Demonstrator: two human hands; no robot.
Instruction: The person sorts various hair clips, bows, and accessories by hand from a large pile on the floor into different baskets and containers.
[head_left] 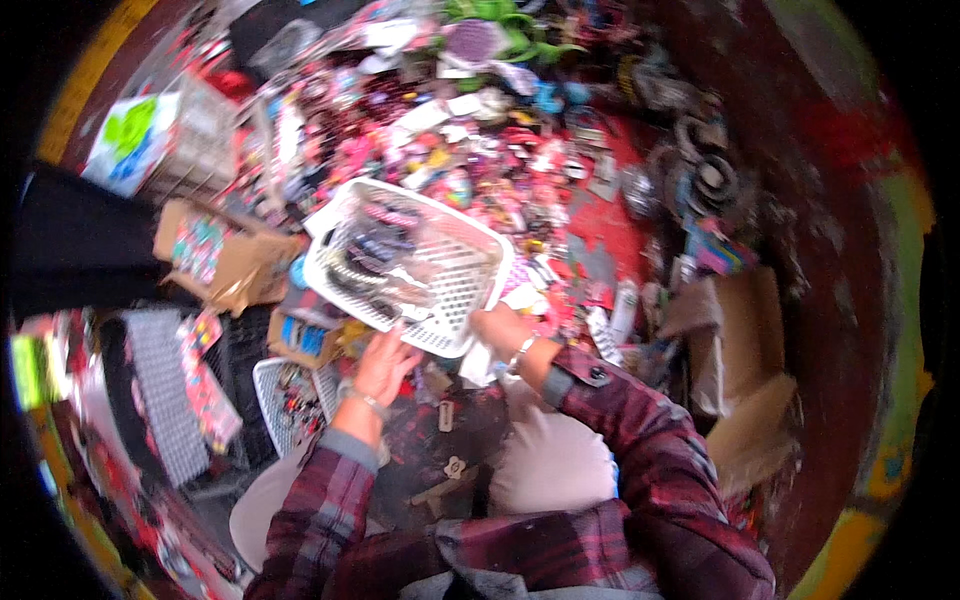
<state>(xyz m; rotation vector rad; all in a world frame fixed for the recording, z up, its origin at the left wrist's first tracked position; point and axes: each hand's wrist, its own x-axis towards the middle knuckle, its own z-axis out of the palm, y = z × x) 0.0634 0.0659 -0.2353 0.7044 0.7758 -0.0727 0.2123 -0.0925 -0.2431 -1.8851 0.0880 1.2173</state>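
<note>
A white plastic basket [482,235] with a lattice of holes is in front of me, above the pile of small goods. Dark and striped bands, perhaps hair bands, lie in its left half, some seemingly in clear wrap; its right half shows bare lattice. My right hand [503,332] grips the basket's near right corner, its fingers partly hidden by the rim. At the near edge, my left hand [382,372] has its fingers spread, the tips touching or very close to the rim. Motion blur softens both hands.
A heap of colourful small accessories [400,130] spreads beyond the basket. On the left stand an open cardboard box [240,262] of small packets, a smaller white basket [262,385] and a wire crate [205,135]. An open cardboard box [745,350] stands at right.
</note>
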